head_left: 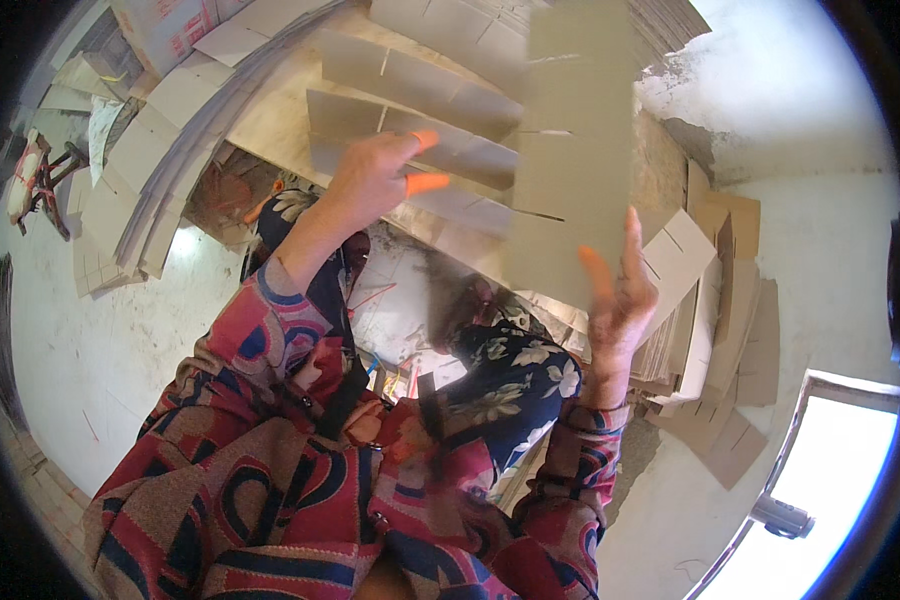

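My left hand (370,180) is over the left part of several parallel grey cardboard strips (410,75) with short slits. Its thumb and index finger, both in orange finger covers, are spread apart with nothing between them. A wider grey cardboard sheet (570,130) with cross slits lies over the right ends of the strips and hides them. At its lower right corner, my right hand (620,310) has the orange-covered thumb on the sheet's face. The index finger points up along the right edge; the remaining fingers are partly hidden.
Fanned cardboard stacks (165,150) lie to the left. More slotted pieces (680,260) lean at the right, beside the white wall (810,260). A pale work board (280,115) lies under the strips. A bright window or doorway (830,470) is at lower right, a small stool (50,180) at far left.
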Available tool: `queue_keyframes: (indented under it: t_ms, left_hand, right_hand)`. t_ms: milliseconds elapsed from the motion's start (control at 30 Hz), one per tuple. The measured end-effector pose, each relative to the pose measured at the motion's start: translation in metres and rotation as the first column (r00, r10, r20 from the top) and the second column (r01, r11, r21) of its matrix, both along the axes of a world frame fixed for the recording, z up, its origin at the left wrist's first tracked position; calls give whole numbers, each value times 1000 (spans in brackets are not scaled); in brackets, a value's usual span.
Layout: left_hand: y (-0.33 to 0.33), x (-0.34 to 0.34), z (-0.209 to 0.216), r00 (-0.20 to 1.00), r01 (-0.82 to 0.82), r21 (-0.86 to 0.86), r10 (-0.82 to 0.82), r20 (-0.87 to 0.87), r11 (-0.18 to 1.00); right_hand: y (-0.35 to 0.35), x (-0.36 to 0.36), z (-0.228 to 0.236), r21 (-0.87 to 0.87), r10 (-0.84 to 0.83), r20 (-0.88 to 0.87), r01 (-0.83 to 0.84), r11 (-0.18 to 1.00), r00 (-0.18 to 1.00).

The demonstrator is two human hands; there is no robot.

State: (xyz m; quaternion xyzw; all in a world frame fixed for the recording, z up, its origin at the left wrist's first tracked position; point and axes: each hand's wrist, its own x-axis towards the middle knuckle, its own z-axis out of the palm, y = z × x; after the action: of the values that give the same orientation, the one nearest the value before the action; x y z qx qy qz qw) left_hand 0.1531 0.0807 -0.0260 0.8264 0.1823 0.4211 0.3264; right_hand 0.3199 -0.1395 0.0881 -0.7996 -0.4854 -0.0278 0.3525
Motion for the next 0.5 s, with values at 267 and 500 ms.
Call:
queue_keyframes:
  t_ms: [267,500]
  left_hand:
    - [3,1,-27,956,90,339,14,-293,937]
    - [5,-2,-21,943,137,300,-31,-332,944]
  right_hand:
    - [33,-8,-7,-46,108,6,-107,993,994]
    - [41,1,-11,-40,102,-57,-104,994,993]
